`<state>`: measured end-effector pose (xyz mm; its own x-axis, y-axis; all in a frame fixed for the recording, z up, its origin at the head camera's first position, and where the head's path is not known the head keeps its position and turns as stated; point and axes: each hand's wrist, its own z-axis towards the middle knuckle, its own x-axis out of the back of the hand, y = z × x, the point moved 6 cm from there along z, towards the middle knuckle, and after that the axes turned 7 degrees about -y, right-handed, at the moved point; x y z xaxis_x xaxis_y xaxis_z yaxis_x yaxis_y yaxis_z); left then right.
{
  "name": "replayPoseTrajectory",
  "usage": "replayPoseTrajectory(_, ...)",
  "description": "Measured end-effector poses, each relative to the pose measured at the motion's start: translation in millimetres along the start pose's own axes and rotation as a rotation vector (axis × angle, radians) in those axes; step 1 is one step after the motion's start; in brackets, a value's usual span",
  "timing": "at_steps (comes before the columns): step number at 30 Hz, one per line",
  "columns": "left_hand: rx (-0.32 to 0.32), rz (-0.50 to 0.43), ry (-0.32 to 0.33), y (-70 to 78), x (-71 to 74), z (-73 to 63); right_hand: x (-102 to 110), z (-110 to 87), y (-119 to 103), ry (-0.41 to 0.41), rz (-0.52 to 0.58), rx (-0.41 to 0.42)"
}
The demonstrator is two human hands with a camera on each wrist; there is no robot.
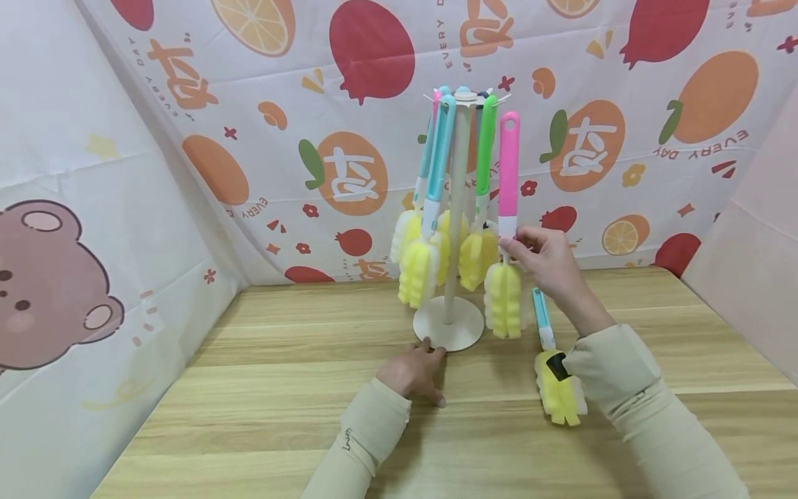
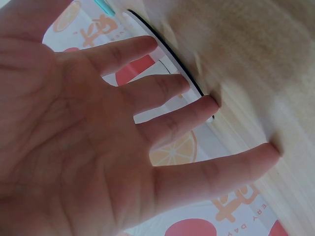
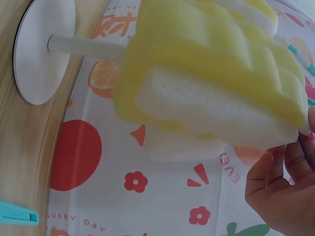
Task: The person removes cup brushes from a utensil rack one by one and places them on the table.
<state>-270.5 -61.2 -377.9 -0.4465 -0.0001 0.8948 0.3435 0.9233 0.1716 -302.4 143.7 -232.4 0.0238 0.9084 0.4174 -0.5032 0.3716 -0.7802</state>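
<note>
A white stand (image 1: 458, 187) with a round base (image 1: 449, 327) and hooks at its top carries several sponge bottle brushes, among them a blue-handled one (image 1: 440, 159) and a green-handled one (image 1: 486, 149). To the right of these, my right hand (image 1: 551, 267) pinches a pink-handled sponge bottle brush (image 1: 508, 170) just above its yellow and white sponge (image 3: 211, 64). The brush is upright, its holed handle end close below a hook. My left hand (image 1: 413, 371) is at the front of the base, fingers straight and spread, fingertips (image 2: 179, 83) at its rim and on the tabletop.
Another sponge bottle brush (image 1: 557, 388) with a blue handle and a dark patch lies on the wooden table (image 1: 268, 395), partly behind the right sleeve. A fruit-printed cloth (image 1: 374, 159) hangs behind the stand. A cloth with a bear (image 1: 56, 284) hangs at left.
</note>
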Motion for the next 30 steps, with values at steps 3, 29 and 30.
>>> replayPoseTrajectory(3, 0.000, 0.002, -0.001, 0.3, 0.4, -0.3, 2, -0.3, 3, 0.005, -0.007, -0.013)
replayPoseTrajectory(29, -0.003, 0.012, -0.005, 0.0, 0.2, -0.6, 18, -1.3, 22, 0.006, -0.065, -0.106)
replayPoseTrajectory(30, -0.002, 0.012, -0.005, 0.0, 0.2, -0.6, 19, -1.3, 23, 0.005, -0.064, -0.107)
